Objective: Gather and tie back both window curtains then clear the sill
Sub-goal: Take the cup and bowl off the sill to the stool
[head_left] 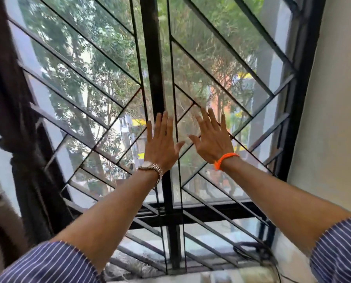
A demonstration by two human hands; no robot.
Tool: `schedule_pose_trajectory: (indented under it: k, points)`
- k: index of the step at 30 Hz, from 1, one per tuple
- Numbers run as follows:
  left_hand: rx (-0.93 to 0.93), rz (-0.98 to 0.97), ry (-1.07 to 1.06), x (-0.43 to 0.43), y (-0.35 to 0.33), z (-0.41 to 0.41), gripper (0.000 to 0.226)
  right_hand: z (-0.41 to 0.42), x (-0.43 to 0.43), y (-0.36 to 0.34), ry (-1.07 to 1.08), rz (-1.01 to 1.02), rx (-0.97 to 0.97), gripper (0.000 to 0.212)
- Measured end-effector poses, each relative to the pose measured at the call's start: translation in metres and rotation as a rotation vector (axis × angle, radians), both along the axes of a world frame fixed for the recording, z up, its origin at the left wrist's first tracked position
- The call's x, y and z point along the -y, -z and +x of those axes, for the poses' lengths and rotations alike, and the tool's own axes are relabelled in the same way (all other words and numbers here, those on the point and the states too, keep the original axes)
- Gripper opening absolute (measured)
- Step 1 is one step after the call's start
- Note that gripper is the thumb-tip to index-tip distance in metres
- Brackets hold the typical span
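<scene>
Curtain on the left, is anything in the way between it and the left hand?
Nothing visible. The left hand is held flat in front of the middle window bar, and the curtain hangs off to its left.

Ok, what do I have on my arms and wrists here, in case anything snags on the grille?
Navy shirt with thin white stripes, rolled up near the elbows: left sleeve, right sleeve. A metal link-band watch sits on the left wrist, a bright orange cord on the right. Left hand and right hand wear no gloves.
</scene>
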State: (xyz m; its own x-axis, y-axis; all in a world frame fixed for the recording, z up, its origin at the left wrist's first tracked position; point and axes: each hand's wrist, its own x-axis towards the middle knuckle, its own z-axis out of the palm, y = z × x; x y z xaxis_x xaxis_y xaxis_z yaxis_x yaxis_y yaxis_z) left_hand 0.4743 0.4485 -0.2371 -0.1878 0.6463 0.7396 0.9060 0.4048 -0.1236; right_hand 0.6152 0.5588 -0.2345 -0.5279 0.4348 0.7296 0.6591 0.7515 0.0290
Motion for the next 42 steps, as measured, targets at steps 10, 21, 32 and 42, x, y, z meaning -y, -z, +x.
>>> schedule_pose_trajectory:
  k: [10, 21, 32, 42]
  points:
    - [0.131, -0.203, 0.123, -0.029, 0.147, 0.011, 0.085, 0.014, -0.012, 0.13, 0.051, -0.179, 0.143, 0.072]
    - [0.299, -0.478, 0.269, -0.028, 0.325, 0.044, 0.083, 0.04, -0.001, 0.301, 0.118, -0.38, 0.316, 0.073]
    - [0.391, -0.731, 0.414, -0.023, 0.491, 0.059, 0.075, 0.071, 0.01, 0.463, 0.209, -0.613, 0.395, 0.073]
    - [0.473, -0.828, 0.439, -0.04, 0.575, 0.049, 0.073, 0.066, -0.002, 0.549, 0.235, -0.773, 0.414, 0.067]
